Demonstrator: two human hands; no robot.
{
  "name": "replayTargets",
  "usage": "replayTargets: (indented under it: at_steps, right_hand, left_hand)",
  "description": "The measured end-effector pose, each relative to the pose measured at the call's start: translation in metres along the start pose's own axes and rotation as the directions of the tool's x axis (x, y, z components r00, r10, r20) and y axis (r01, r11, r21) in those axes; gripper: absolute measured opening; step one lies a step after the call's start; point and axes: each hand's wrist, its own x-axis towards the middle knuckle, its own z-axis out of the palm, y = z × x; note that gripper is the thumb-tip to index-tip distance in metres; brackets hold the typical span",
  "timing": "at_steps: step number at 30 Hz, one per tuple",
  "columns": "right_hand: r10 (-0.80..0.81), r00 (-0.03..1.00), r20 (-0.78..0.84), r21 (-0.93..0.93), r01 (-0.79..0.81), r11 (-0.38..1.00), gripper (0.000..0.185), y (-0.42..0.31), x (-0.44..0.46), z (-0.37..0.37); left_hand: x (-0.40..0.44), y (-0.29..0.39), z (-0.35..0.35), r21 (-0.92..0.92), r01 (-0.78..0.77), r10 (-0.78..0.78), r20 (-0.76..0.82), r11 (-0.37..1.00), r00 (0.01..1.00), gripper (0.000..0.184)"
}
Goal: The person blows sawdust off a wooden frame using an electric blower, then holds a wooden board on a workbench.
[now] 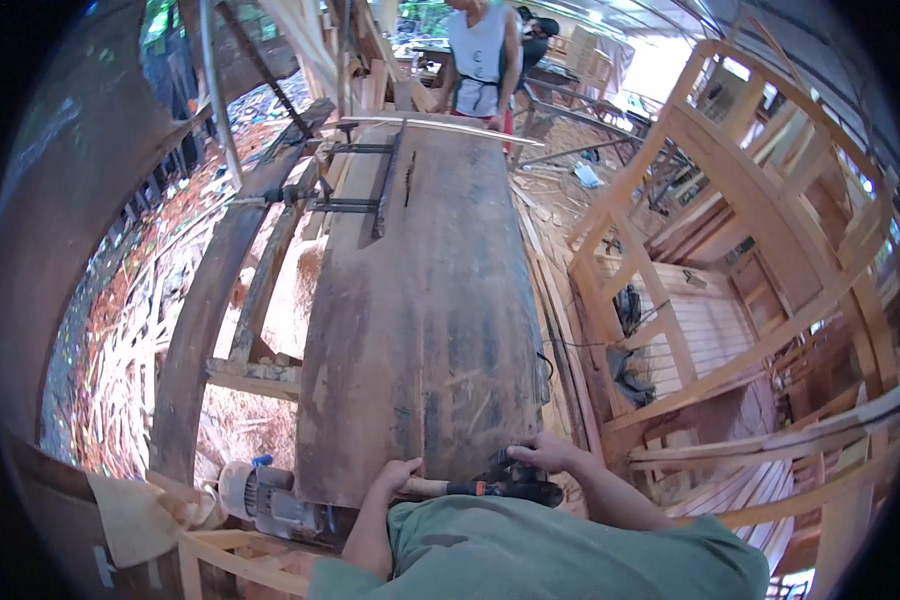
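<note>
At the near edge of a long, worn wooden workbench (420,330), my left hand (396,474) closes on a short pale piece of wood (426,487). Right beside that piece lies a black tool with an orange band (510,488), apparently a power tool; its exact kind is hard to make out. My right hand (545,453) is closed over the tool's upper dark part, with some fingers hidden. Both hands are close to my body, in front of my green shirt (560,540).
A dark metal clamp frame (360,180) rests at the bench's far left, near a thin wooden strip (450,128). Behind the far end stands another person (480,60). Curved wooden frames (660,300) crowd the right. A grey electric motor (275,498) sits low on the left.
</note>
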Motion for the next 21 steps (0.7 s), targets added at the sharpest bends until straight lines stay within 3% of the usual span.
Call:
replayTargets:
  at_steps: [3,7,17,21]
  right_hand:
    - [0.149,0.989,0.017,-0.105,-0.147,0.984,0.062,-0.026,0.002,0.001]
    - [0.159,0.979,-0.128,-0.123,-0.175,0.977,0.058,-0.03,0.003,0.007]
    - [0.16,0.979,-0.125,-0.142,-0.178,0.974,0.059,-0.037,-0.004,0.004]
    - [0.202,0.972,-0.117,-0.059,-0.21,0.976,0.061,-0.049,-0.012,0.0]
  left_hand:
    - [-0.019,0.013,0.005,0.058,0.042,-0.041,-0.024,0.997,0.999,0.053]
    - [-0.01,0.005,0.007,-0.018,0.031,-0.031,-0.03,0.999,0.999,0.056]
    - [0.001,-0.004,0.005,-0.007,0.02,-0.02,-0.012,1.0,1.0,0.052]
    - [-0.006,-0.001,0.004,-0.009,0.004,-0.004,0.014,1.0,1.0,0.047]
